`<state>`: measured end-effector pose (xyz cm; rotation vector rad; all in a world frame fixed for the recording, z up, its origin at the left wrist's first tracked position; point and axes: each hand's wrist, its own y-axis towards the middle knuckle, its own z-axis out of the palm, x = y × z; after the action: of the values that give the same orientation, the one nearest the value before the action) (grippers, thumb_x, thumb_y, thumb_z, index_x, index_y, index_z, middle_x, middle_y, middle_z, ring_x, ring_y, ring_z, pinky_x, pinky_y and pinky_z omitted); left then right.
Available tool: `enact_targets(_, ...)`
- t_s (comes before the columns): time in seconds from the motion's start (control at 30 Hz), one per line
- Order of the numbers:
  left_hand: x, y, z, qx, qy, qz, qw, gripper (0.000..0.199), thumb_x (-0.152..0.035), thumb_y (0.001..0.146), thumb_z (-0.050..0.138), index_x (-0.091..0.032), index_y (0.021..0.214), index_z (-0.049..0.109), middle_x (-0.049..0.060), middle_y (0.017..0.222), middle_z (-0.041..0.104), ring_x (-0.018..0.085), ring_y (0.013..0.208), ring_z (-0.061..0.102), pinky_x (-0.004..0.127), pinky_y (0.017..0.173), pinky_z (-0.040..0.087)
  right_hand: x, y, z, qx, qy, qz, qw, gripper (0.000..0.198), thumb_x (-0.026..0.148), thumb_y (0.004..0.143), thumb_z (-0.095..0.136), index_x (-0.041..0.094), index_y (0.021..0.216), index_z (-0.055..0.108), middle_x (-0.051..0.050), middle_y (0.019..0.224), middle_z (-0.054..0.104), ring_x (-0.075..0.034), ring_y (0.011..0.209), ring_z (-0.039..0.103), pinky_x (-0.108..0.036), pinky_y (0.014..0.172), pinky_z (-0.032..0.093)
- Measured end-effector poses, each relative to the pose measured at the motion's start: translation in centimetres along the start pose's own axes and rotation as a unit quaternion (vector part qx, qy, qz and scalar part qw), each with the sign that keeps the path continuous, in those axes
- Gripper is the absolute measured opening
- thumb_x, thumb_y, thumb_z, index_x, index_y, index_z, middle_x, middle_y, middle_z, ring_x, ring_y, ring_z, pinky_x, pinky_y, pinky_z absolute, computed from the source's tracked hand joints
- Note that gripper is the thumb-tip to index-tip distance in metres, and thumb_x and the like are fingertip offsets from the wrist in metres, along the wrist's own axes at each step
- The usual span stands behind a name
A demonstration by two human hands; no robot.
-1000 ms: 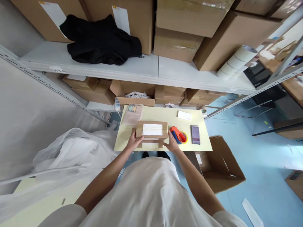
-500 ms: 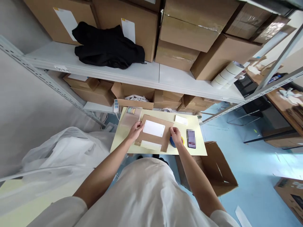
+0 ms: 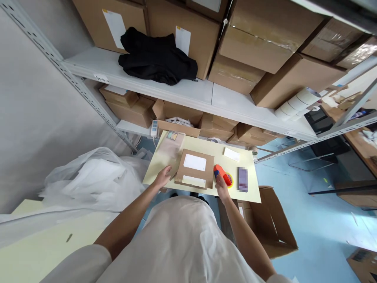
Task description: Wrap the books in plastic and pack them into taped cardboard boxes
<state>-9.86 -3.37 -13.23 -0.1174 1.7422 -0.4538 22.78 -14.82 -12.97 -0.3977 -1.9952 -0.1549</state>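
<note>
A flat cardboard package [image 3: 209, 169] with two white labels on its top lies on the pale yellow table [image 3: 250, 188]. My right hand [image 3: 221, 187], to the right of the package, grips a red-orange and blue tape dispenser [image 3: 226, 177] with a yellow-rimmed roll. Off the package's left side is my left hand [image 3: 163, 177], holding nothing, its fingers apart. A phone [image 3: 242, 179] lies right of the dispenser. Behind it is a small stack of white paper [image 3: 231, 154], and a clear plastic bag [image 3: 170, 144] rests at the table's back left.
Behind the table stands a metal shelf [image 3: 188, 96] with cardboard boxes, a black garment [image 3: 159, 59] and white tape rolls [image 3: 297, 104]. An open carton [image 3: 272, 226] sits on the floor at right. White plastic wrapping [image 3: 97, 181] is heaped at left.
Both hands have let go of the package, which now rests on the table. My right hand has taken hold of the tape dispenser. The view has shifted, moving the shelf rightward.
</note>
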Motion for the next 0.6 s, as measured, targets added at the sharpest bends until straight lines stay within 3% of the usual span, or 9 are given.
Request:
enact_targets(0.1,1.3,-1.7,-0.8,0.054,0.117,0.035,0.991,0.076,-0.013,0.051,0.071,-0.014,0.126,0.057,0.017,0.136,0.055,0.035,0.126,0.051,0.043,0.105,0.041,-1.1,-2.4,0.6,0.025,-0.010,0.037,0.999,0.086,0.042,0.063,0.068,0.021,0.141,0.039,-0.019,0.134,0.053,-0.037,0.119,0.056,-0.054,0.087,0.051)
enact_targets(0.17,1.3,-2.2,-0.4,0.071,0.175,0.073,0.979,0.073,-0.013,0.053,0.071,-0.016,0.125,0.058,0.016,0.135,0.057,0.034,0.123,0.054,0.042,0.102,0.044,-0.8,-3.2,1.2,0.021,-0.014,0.046,0.999,0.088,0.043,0.064,0.069,0.021,0.143,0.036,-0.020,0.134,0.052,-0.035,0.118,0.057,-0.051,0.085,0.052)
enact_targets(0.3,-0.2,-2.1,0.9,0.029,0.191,0.119,0.974,0.030,-0.026,0.076,0.057,-0.017,0.103,0.067,0.012,0.106,0.072,0.026,0.097,0.067,0.036,0.087,0.050,1.9,-2.0,1.4,-0.012,-0.026,-0.006,1.000,0.055,0.045,0.078,0.057,0.019,0.126,0.054,-0.016,0.118,0.063,-0.025,0.096,0.065,-0.040,0.077,0.055)
enact_targets(0.37,-1.4,-1.8,1.1,0.003,0.191,0.144,0.971,0.023,-0.030,0.082,0.051,-0.018,0.094,0.067,0.008,0.091,0.073,0.022,0.081,0.068,0.031,0.076,0.051,3.6,-0.5,0.8,-0.029,-0.041,-0.029,0.998,0.044,0.046,0.081,0.054,0.018,0.115,0.061,-0.014,0.110,0.067,-0.023,0.088,0.066,-0.038,0.076,0.055)
enact_targets(0.47,-3.6,-0.9,1.0,-0.049,0.189,0.187,0.963,0.022,-0.033,0.085,0.049,-0.018,0.081,0.064,0.003,0.070,0.067,0.017,0.065,0.061,0.026,0.065,0.046,5.9,2.2,-0.4,-0.059,-0.045,-0.027,0.997,0.044,0.048,0.084,0.050,0.016,0.112,0.061,-0.013,0.101,0.070,-0.024,0.086,0.066,-0.041,0.081,0.054)
enact_targets(0.53,-5.1,0.2,1.0,-0.086,0.185,0.192,0.960,0.022,-0.033,0.086,0.049,-0.017,0.077,0.061,0.002,0.063,0.061,0.016,0.061,0.057,0.026,0.063,0.044,7.2,3.9,-0.9,-0.062,-0.033,-0.023,0.997,0.050,0.049,0.085,0.049,0.016,0.122,0.055,-0.012,0.101,0.070,-0.024,0.090,0.066,-0.042,0.085,0.053)
enact_targets(0.6,-6.3,1.4,1.2,-0.112,0.176,0.166,0.964,0.019,-0.031,0.085,0.051,-0.016,0.087,0.062,0.002,0.064,0.060,0.016,0.062,0.058,0.027,0.065,0.045,8.4,4.9,-0.9,-0.047,-0.030,-0.020,0.998,0.066,0.048,0.083,0.052,0.017,0.139,0.039,-0.013,0.112,0.067,-0.025,0.099,0.065,-0.044,0.088,0.052)
